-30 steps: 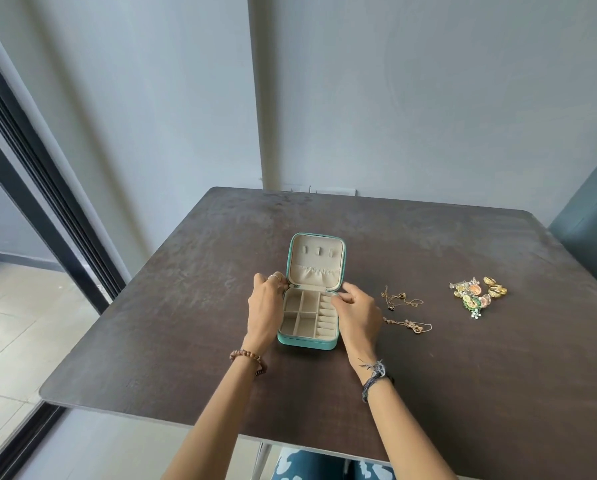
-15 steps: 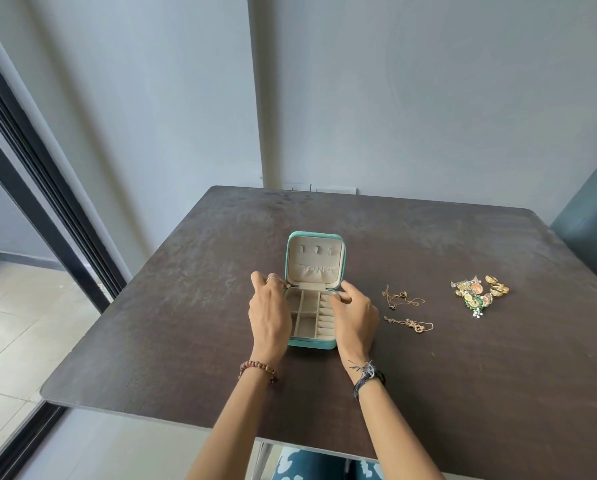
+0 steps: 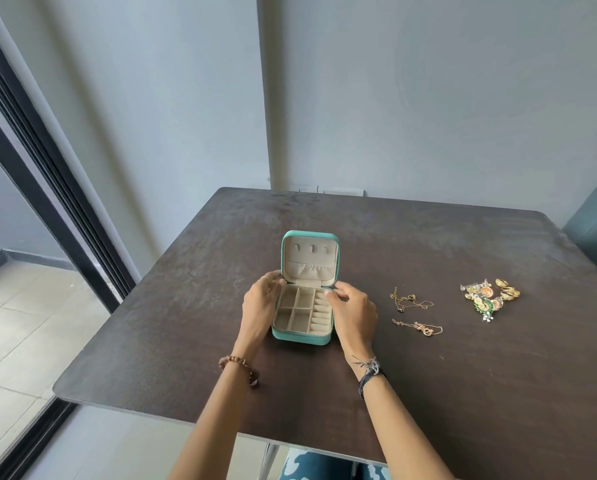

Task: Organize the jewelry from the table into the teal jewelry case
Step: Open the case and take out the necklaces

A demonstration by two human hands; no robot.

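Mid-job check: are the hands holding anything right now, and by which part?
Both hold the open teal jewelry case: the left hand grips its left side near the hinge, the right hand its right side, fingertips on the tray's rim. No jewelry is held.

Both forearms are bare, the left hand (image 3: 259,306) wearing a thin ring (image 3: 264,278) and a brown beaded bracelet (image 3: 239,368), the right hand (image 3: 354,311) a dark frayed thread wristband (image 3: 369,372), above blue-and-white patterned trousers (image 3: 319,466).
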